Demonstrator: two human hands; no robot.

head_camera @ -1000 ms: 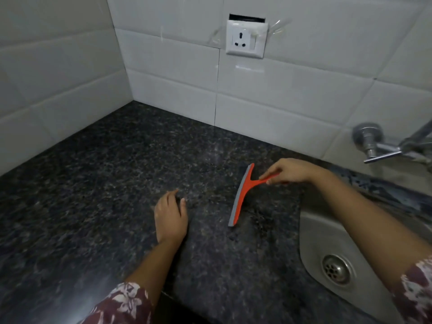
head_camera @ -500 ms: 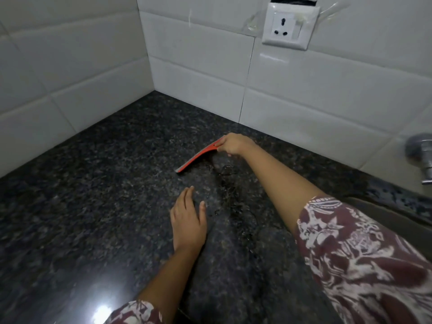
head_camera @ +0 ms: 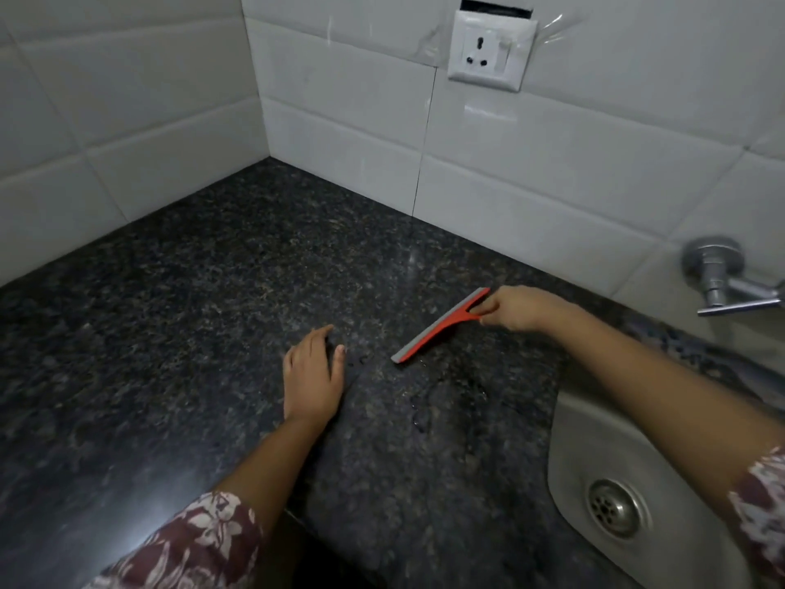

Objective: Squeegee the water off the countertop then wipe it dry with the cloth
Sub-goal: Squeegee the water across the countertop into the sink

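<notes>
Squeegee stage was underway: droplets and a wet film remained on the counter (head_camera: 178,316) near the sink (head_camera: 594,444); no cloth in view, so wiping was left. Right hand (head_camera: 516,309) pinched the squeegee (head_camera: 439,326) handle. Blade lay on the counter, long axis near-left to far-right, handle pointing right. Left hand (head_camera: 312,374) rested flat, fingers loose.

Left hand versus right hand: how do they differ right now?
The left hand lies flat and empty, palm down on the countertop; the right hand is closed on the squeegee handle. The left sits nearer the person, the right farther back, toward the sink. Both are bare, with floral sleeves.
</notes>
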